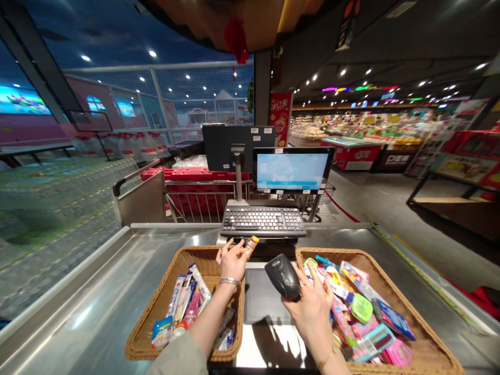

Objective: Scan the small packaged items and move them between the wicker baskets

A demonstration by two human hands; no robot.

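Pinching a small item with a yellow cap [252, 242], the left hand [233, 259] is above the far right corner of the left wicker basket [154, 297], its other fingers loosely spread. The right hand [310, 302] grips a black scanner [283, 277] by the near edge of the grey panel [262, 302] between the baskets; whether a finger is on the trigger is hidden. The step in hand looks like scanning: the scanner's head tilts far and left toward the item, with a gap between them. The next move seems to call for facing the item's code to the scanner and steadying both. Packets lie in the left basket, and colourful packs fill the right basket [416, 315] on the metal counter [89, 291].
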